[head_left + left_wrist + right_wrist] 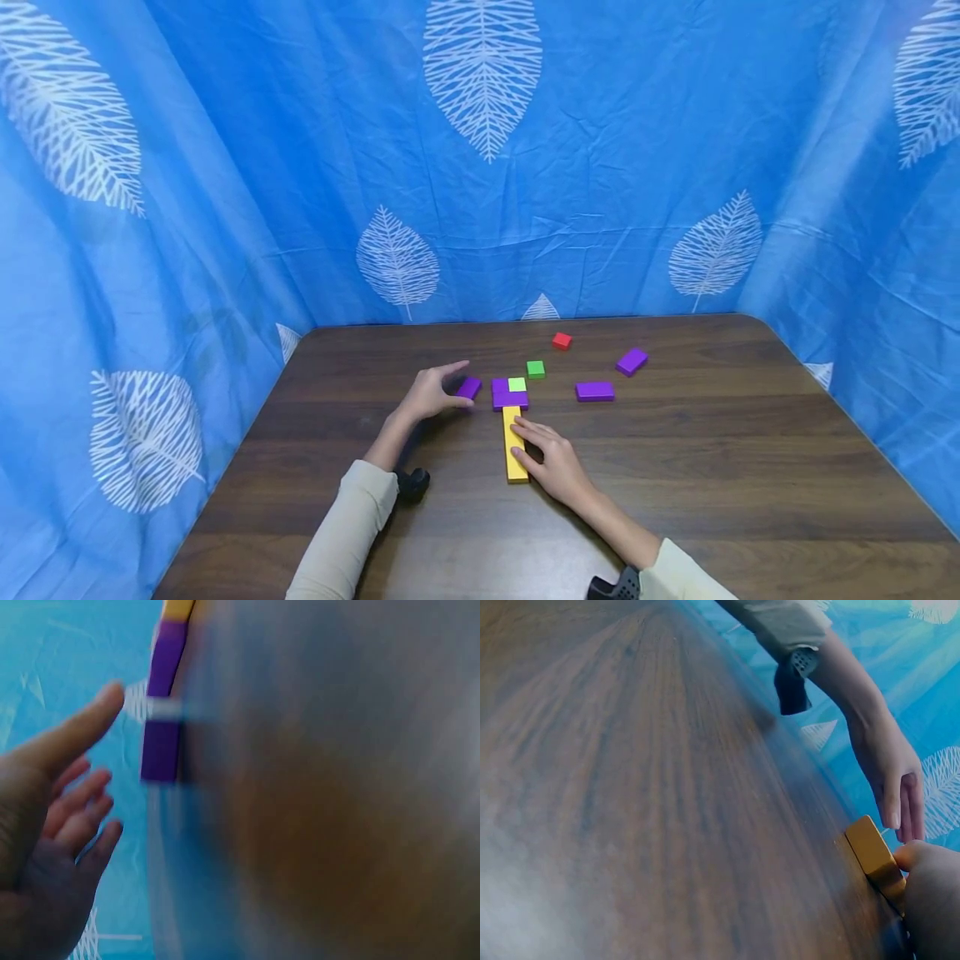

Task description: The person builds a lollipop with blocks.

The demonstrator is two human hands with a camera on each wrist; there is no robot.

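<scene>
My left hand (429,394) has its thumb and fingers spread apart at a purple block (468,388) lying on the table. In the left wrist view, a gap separates the left hand (56,825) from the purple blocks (160,750). My right hand (557,461) lays its fingertips along the right side of a long yellow block (515,467). That block points away from me, its far end at a purple pair (504,401) with a light green piece (517,384) at the back right corner. The right wrist view shows a finger against the yellow block (871,851).
Behind the purple pair lie a green block (536,369) and, farther back, a red block (562,341). To the right are two loose purple pieces, one lying straight (595,392) and one angled (632,361). Blue leaf-printed curtain (585,242) borders the wooden table (712,467).
</scene>
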